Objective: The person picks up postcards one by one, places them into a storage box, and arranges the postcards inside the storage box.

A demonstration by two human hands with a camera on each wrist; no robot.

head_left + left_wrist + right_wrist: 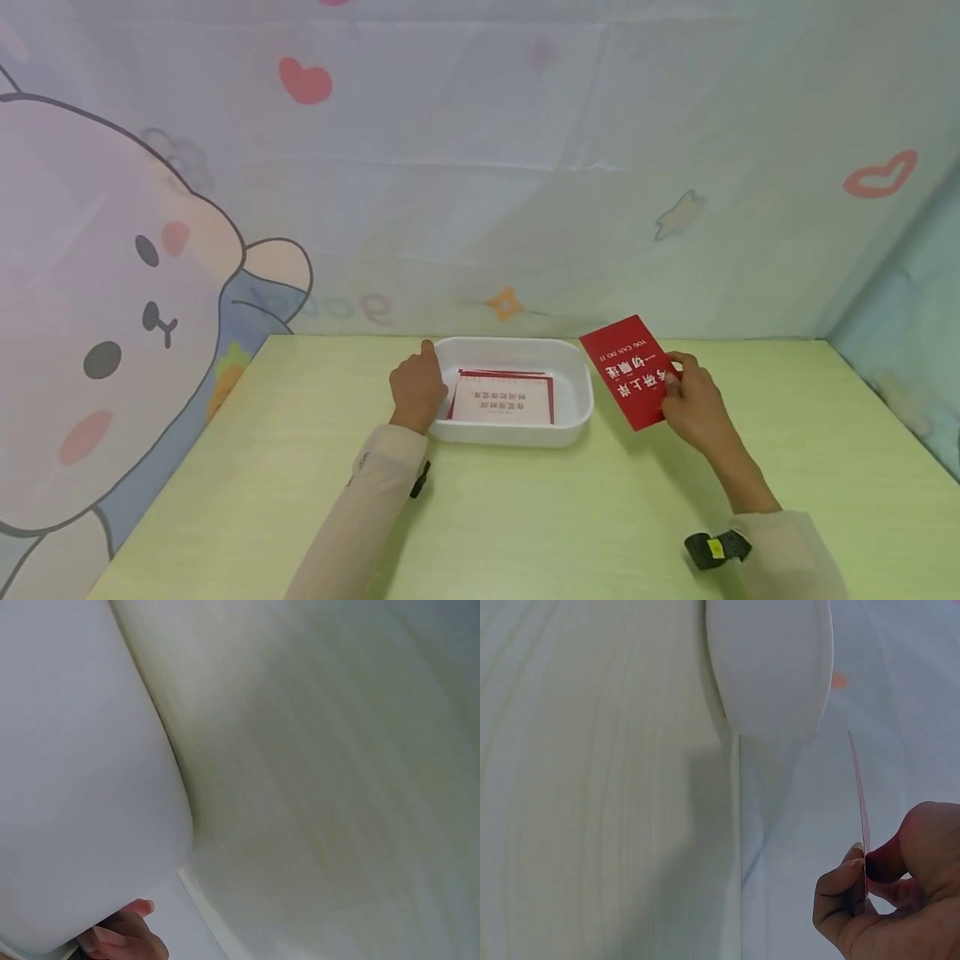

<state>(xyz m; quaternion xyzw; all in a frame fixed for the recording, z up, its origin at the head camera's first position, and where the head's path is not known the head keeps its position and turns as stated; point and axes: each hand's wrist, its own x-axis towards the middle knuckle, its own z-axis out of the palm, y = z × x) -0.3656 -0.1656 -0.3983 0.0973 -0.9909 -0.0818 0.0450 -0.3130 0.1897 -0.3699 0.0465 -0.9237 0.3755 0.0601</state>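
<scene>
In the head view, my right hand (696, 407) pinches a red card (628, 373) with white printed characters and the words "YOU CAN DO IT". Held above the table, the card is tilted to the right of a white plastic basin (510, 435). Seen edge-on in the right wrist view, the red card (860, 791) is between thumb and fingers. My left hand (418, 387) grips the basin's left rim; its fingers (124, 937) show at the rim in the left wrist view. Inside the basin lie several cards (498, 398), a white printed one on top of red-edged ones.
The basin stands near the back edge of the pale green table (525, 517). A printed cloth backdrop (465, 167) with a cartoon animal hangs right behind the table. Black straps with small devices (716, 550) are on the wrists.
</scene>
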